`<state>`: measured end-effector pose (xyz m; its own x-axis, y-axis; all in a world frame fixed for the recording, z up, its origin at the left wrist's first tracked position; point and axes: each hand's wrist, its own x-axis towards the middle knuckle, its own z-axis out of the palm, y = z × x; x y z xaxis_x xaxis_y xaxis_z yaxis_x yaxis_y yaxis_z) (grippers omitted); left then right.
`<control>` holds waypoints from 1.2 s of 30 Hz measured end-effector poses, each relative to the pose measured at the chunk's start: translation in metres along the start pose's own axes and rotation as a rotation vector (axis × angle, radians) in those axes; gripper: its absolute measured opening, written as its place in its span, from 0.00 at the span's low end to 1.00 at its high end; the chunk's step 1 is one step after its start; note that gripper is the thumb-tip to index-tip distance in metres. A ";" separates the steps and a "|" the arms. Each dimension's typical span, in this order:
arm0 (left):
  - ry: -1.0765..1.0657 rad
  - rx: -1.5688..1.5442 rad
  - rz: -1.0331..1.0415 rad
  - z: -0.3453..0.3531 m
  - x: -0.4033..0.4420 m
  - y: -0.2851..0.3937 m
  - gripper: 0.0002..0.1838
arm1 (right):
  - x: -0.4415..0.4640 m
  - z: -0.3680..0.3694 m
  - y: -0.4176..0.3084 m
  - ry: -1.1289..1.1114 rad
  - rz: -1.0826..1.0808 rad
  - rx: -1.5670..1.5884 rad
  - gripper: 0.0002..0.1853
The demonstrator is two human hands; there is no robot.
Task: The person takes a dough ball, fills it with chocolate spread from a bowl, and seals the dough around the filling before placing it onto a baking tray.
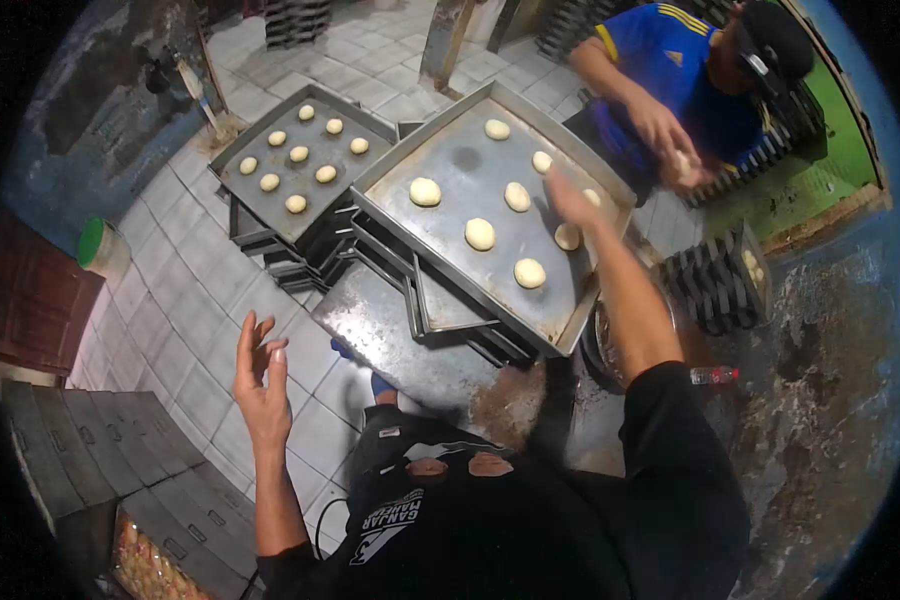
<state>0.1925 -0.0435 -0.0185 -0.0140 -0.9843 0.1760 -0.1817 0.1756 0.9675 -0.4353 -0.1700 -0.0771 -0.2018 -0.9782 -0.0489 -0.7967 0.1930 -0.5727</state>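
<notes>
A metal baking tray (pixel 450 150) lies in front of me on a stack of similar trays, with several pale dough balls spaced across it. My right hand (pixel 575 208) reaches over its right side, close to a dough ball (pixel 542 162) and another dough ball (pixel 567 237). Motion smears its fingers, so whether it holds anything is unclear. My left hand (pixel 263 380) hangs in the air left of the stack, fingers apart, holding nothing. The nearest dough ball (pixel 530 273) sits near the tray's front edge.
A second tray (pixel 255 215) with several smaller dough balls tops another stack at left. Across from me, a co-worker in a blue shirt (pixel 660 45) holds a piece of dough (pixel 682 163). Grey metal tins (pixel 120 450) line the lower left; a green-lidded bucket (pixel 100 248) stands beyond.
</notes>
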 end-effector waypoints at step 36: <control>-0.513 0.053 0.257 0.177 0.269 -0.087 0.36 | -0.277 0.105 -0.129 0.783 0.553 1.324 0.27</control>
<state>0.0304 -0.3269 -0.0870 -0.5370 -0.7953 0.2812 -0.1581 0.4223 0.8925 -0.2163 0.0684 -0.0757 -0.8320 -0.4612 -0.3084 0.4003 -0.1140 -0.9093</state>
